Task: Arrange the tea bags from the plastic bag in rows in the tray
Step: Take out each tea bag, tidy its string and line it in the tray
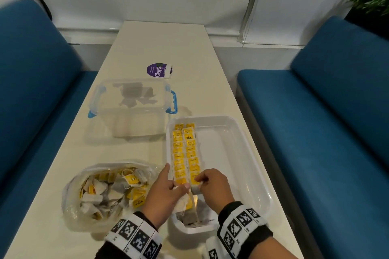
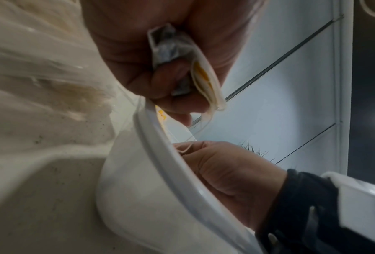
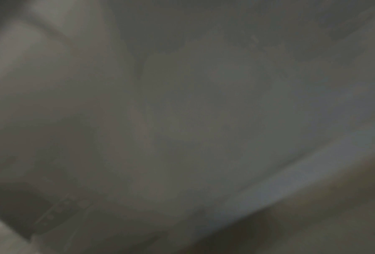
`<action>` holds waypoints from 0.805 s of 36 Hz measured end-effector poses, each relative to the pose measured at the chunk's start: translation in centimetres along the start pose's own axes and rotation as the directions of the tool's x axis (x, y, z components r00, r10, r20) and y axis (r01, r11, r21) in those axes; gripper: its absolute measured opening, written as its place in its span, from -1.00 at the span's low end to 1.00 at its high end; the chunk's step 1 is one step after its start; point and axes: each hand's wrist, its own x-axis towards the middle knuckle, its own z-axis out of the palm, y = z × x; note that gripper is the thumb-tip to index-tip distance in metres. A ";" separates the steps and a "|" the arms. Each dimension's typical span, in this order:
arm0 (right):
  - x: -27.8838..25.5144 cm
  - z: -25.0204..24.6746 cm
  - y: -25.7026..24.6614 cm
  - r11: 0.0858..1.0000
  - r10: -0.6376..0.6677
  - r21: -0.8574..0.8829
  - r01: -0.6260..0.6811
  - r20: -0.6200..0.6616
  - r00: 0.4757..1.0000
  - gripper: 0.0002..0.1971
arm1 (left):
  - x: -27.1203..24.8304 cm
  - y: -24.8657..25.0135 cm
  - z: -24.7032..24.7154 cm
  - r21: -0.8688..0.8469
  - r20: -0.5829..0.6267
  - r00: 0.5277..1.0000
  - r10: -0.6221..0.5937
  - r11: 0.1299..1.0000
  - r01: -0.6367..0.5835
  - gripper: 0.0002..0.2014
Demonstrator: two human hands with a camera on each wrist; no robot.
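In the tray's [image 1: 242,132] near left corner, two rows of tea bags [image 1: 185,153] run front to back, yellow tags up. The left hand [image 1: 166,193] curls round a few spare bags [image 2: 182,60], forefinger resting along the tray's left rim. The right hand [image 1: 212,187] pinches the tag [image 1: 196,180] of the second row's nearest bag. Best seat that bag upright, snug against its neighbour, tag level with the others. The tray's right half is bare, room for more rows. The plastic bag [image 1: 105,191], still well stocked, lies just left. The right wrist view is too dark to read.
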 end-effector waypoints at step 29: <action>-2.9 -7.5 -3.0 0.878 -0.464 0.210 0.431 0.153 0.872 -0.66 | -1.7 5.9 2.4 -0.344 0.098 0.983 -0.153 0.922 0.177 -0.57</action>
